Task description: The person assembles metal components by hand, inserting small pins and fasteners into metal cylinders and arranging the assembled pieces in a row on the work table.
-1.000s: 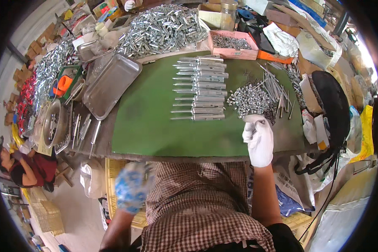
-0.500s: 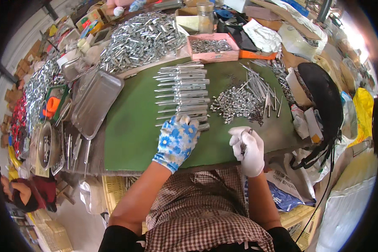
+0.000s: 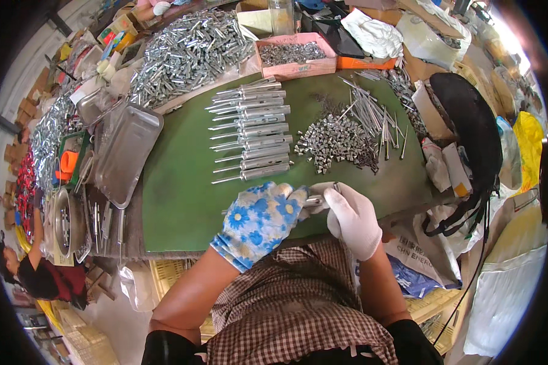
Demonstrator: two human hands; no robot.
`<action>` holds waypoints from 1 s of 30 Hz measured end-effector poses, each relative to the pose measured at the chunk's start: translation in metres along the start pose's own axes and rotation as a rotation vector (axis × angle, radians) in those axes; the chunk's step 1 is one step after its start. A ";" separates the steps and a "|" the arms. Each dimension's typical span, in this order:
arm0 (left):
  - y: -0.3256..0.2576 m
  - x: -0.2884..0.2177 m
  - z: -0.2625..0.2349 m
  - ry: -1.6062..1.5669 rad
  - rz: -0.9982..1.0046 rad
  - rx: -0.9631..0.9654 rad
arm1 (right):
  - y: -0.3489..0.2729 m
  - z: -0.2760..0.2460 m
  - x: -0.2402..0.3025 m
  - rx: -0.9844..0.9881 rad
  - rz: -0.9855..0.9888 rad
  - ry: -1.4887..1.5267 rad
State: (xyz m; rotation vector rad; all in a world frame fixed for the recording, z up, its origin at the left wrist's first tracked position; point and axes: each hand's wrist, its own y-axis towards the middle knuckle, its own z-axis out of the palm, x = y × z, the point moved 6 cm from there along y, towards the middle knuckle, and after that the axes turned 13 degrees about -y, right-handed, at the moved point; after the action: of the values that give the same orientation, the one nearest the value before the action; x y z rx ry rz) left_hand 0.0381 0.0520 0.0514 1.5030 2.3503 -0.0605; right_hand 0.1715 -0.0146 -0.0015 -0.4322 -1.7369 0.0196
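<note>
At the near edge of the green work surface, my left hand, in a blue-flowered glove, is closed around a silver metal tube. Most of that tube is hidden by the glove. My right hand, in a white glove, meets the tube's right end with its fingers pinched. A small dark tip shows between them, too small to name. Beyond my hands lies a stacked row of similar silver tubes, thin rods pointing left. Right of it are a heap of small cone-shaped metal parts and loose thin rods.
A pink box of small metal parts stands at the back, beside a large pile of metal pieces. A steel tray lies left, a black bag right. Another person is at the far left.
My left hand has lifted a tube off the near end of the row and drawn it toward me. My right hand has moved left to meet it. The whole view has shifted slightly.
</note>
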 end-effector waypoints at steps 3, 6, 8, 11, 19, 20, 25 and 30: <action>-0.013 0.009 -0.002 -0.124 0.056 -0.183 | -0.002 -0.003 0.006 -0.034 0.019 -0.069; -0.016 0.011 0.004 -0.143 0.019 -0.146 | 0.000 -0.004 0.001 -0.030 0.026 -0.210; -0.017 0.012 0.006 -0.193 -0.025 -0.124 | 0.000 -0.003 -0.001 -0.003 0.033 -0.278; -0.020 0.017 0.011 -0.265 -0.054 -0.131 | -0.003 -0.007 0.007 -0.070 -0.030 -0.265; -0.016 0.013 0.008 -0.308 -0.033 -0.215 | -0.007 -0.013 0.010 -0.132 -0.130 -0.195; -0.016 0.013 0.009 -0.317 -0.034 -0.221 | -0.006 -0.013 0.010 -0.133 -0.129 -0.198; -0.017 0.008 0.008 -0.252 -0.063 -0.256 | 0.000 -0.028 0.019 -0.269 -0.349 -0.442; -0.013 -0.003 0.030 -0.096 -0.202 -0.031 | 0.050 -0.059 0.029 -0.490 -0.442 -0.986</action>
State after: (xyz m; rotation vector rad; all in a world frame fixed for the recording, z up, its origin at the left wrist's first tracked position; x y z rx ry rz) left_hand 0.0358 0.0366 0.0218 1.2159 2.4057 -0.1429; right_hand 0.2368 0.0269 0.0267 -0.4055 -2.7959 -0.6127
